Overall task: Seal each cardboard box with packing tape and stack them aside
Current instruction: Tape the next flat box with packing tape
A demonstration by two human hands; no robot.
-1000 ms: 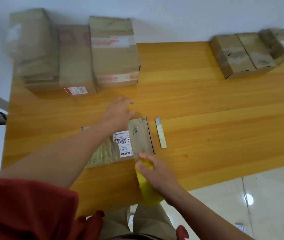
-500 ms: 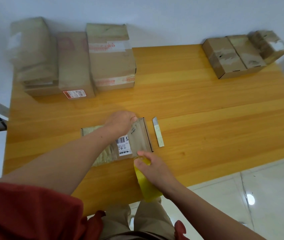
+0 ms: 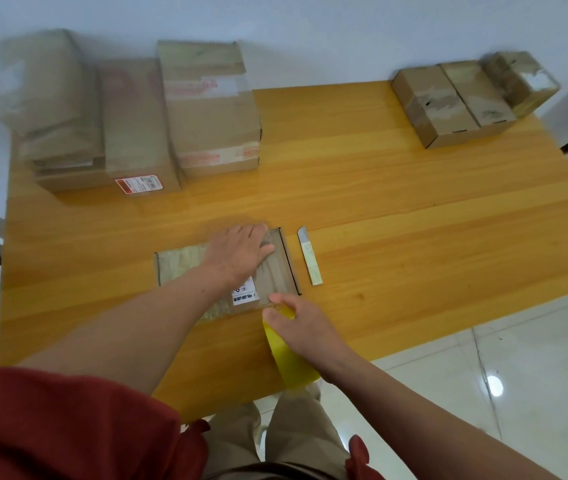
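Flat box (image 3: 178, 268) is lain on the table (image 3: 414, 220), long axis left to right, its right end turned slightly away. Bare tabletop is noted behind it and to its right, past the blade (image 3: 309, 258) just beside that end. A white label (image 3: 246, 294) is stuck by its near edge; print unreadable. Left hand (image 3: 241, 252) is pressed flat on its top, fingers straight, together. Right hand (image 3: 296, 323), at its near edge, is curled round the yellow tape roll (image 3: 289, 362). Large boxes (image 3: 206, 109) are stacked behind-left of it, small boxes (image 3: 455, 102) behind-right.
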